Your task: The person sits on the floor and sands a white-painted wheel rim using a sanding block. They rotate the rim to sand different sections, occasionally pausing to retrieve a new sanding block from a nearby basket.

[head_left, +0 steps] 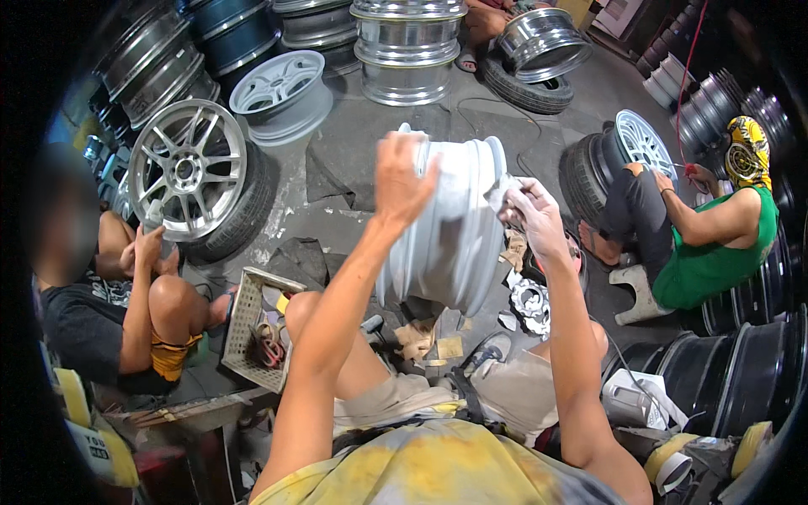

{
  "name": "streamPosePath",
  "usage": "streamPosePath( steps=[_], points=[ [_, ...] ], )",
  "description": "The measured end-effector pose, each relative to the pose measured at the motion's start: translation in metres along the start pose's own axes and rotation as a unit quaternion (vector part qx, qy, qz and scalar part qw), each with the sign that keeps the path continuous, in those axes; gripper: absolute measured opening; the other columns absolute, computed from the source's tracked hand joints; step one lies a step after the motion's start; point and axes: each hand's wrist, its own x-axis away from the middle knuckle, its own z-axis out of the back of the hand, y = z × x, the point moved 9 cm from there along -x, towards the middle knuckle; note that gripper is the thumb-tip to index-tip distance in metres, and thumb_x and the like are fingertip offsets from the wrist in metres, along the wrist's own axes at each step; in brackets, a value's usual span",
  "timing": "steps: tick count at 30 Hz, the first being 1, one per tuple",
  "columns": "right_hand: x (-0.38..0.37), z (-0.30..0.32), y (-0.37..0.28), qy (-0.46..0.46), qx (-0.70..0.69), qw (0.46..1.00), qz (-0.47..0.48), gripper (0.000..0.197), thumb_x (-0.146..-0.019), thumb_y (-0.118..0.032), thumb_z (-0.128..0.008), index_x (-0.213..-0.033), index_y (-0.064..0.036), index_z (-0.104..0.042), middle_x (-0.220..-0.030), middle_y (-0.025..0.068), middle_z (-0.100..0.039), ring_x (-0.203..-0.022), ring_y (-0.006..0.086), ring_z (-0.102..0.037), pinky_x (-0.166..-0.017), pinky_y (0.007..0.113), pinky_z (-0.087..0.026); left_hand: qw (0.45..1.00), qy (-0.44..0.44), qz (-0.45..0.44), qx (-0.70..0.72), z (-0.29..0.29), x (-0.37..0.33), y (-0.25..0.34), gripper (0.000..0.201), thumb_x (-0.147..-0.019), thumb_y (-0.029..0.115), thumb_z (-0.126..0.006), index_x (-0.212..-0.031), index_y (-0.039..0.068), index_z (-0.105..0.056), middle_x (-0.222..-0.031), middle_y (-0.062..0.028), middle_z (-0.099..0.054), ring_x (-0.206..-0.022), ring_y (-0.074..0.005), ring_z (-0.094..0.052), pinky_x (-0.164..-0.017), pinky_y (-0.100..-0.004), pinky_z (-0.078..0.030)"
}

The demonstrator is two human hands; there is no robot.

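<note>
Between my knees a grey-primed wheel rim (pixel 459 227) stands on its edge, its barrel facing me. My left hand (pixel 402 178) lies over the upper left edge of the rim, fingers curled on it and slightly smeared by motion. Pinched in my right hand (pixel 532 215) is a small grey piece of sandpaper (pixel 502 192), held against the upper right flange of the rim. Pale dust coats the right fingers. The underside of the sandpaper is hidden.
A plastic basket (pixel 239 328) of tools stands by my left knee. Paper scraps (pixel 417 338) litter the floor. People work at wheels on both sides, one on a stool (pixel 637 296). Rim stacks (pixel 404 50) rise ahead; another alloy wheel (pixel 189 168) leans on a tyre.
</note>
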Motion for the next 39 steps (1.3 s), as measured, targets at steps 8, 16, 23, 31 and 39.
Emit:
streamPosePath(
  steps=[8,16,23,31,39],
  points=[
    [-0.013,-0.013,0.016,-0.009,0.053,0.998,-0.022,0.018,-0.099,-0.014,-0.064,-0.112,-0.0027,-0.061,-0.097,0.0004,-0.066,-0.082,0.0061,-0.063,-0.073,0.021,-0.054,0.770,-0.459,0.273,0.349,-0.122,0.086,-0.017,0.024,-0.091,0.023,-0.074,-0.095,-0.001,-0.072,-0.081,-0.0046,-0.070,-0.072,-0.0113,-0.063,-0.069,-0.0280,-0.051],
    [-0.006,-0.015,0.015,-0.010,0.110,0.992,-0.063,0.017,-0.095,-0.019,-0.071,-0.098,-0.0024,-0.072,-0.090,0.0013,-0.071,-0.079,0.0056,-0.065,-0.071,0.020,-0.055,0.712,-0.460,0.338,0.410,-0.109,0.093,-0.021,0.019,-0.087,0.019,-0.079,-0.086,0.002,-0.070,-0.077,-0.0034,-0.068,-0.069,-0.0093,-0.062,-0.064,-0.0261,-0.052],
    [-0.001,-0.020,0.017,-0.024,0.087,0.995,-0.051,0.020,-0.094,-0.018,-0.072,-0.103,-0.0006,-0.072,-0.092,0.0025,-0.072,-0.081,0.0072,-0.066,-0.073,0.022,-0.056,0.678,-0.471,0.369,0.428,-0.099,0.107,-0.026,0.021,-0.086,0.020,-0.081,-0.083,0.002,-0.071,-0.078,-0.0042,-0.069,-0.067,-0.0105,-0.063,-0.065,-0.0254,-0.053],
    [0.004,-0.021,0.019,-0.028,0.117,0.990,-0.067,0.025,-0.099,-0.016,-0.063,-0.118,0.0016,-0.065,-0.095,0.0071,-0.071,-0.082,0.0136,-0.071,-0.066,0.023,-0.055,0.984,-0.168,0.046,-0.048,-0.044,0.014,-0.049,0.037,-0.090,0.029,-0.071,-0.102,-0.005,-0.065,-0.079,-0.0140,-0.071,-0.079,-0.0285,-0.068,-0.074,-0.0408,-0.054],
    [0.010,-0.012,-0.062,0.070,0.440,0.853,0.272,0.031,-0.086,0.005,-0.063,-0.114,-0.0030,-0.073,-0.102,0.0107,-0.069,-0.088,0.0202,-0.071,-0.074,0.032,-0.057,0.939,-0.227,0.224,-0.127,-0.066,0.062,-0.107,0.040,-0.103,0.033,-0.048,-0.091,-0.003,-0.060,-0.081,-0.0293,-0.069,-0.078,-0.0484,-0.068,-0.072,-0.0572,-0.053]
  ],
)
